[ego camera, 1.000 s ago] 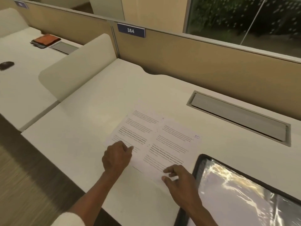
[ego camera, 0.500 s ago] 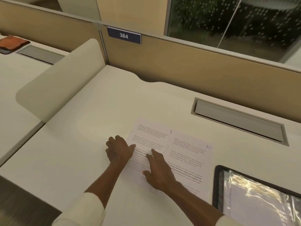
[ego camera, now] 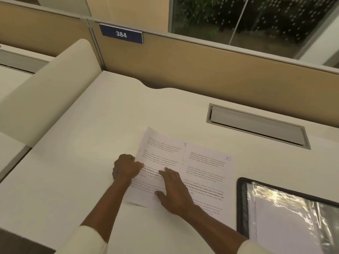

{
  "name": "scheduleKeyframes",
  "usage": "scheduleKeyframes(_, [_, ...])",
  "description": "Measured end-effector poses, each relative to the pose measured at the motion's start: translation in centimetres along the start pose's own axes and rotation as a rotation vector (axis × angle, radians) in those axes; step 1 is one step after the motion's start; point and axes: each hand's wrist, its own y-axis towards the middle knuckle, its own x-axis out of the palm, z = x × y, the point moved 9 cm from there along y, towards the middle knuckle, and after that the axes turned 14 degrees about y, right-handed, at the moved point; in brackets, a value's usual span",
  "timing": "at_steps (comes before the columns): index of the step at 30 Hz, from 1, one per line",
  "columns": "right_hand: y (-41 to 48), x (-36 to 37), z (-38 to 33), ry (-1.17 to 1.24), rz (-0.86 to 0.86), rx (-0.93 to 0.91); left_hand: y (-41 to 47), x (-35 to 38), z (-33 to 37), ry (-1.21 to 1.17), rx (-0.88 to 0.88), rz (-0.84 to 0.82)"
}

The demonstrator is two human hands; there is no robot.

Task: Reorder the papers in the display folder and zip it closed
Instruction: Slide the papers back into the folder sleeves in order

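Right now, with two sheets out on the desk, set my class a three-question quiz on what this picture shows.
1. True or false: the white printed sheet marked 10 lies to the left of the white printed sheet marked 9.
2. Which hand lies flat with its fingers spread on the sheet marked 9? A. the left hand B. the right hand C. neither
3. Fill in: the black-edged display folder with shiny clear sleeves lies open at the ______ edge of the picture, beside the sheet marked 10.

Key
1. False: it lies to the right.
2. B. The left hand is curled at that sheet's left edge.
3. Right.
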Motion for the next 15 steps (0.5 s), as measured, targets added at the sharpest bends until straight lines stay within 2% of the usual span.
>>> scheduleKeyframes(9, [0.5, -3.2, 0.0, 0.428, 0.156, 0.089, -6.5, -9.1, -1.5, -0.135, 0.199, 0.280])
scheduleKeyframes(12, [-0.1, -4.0, 0.0, 0.613, 0.226, 0.158, -9.9, -10.5, -2.4, -0.322, 0.202, 0.228])
scheduleKeyframes(15, [-2.1, -5.3, 0.5, 0.701, 0.288, 0.219, -13.2, -10.3, -2.2, -0.485, 0.208, 0.120])
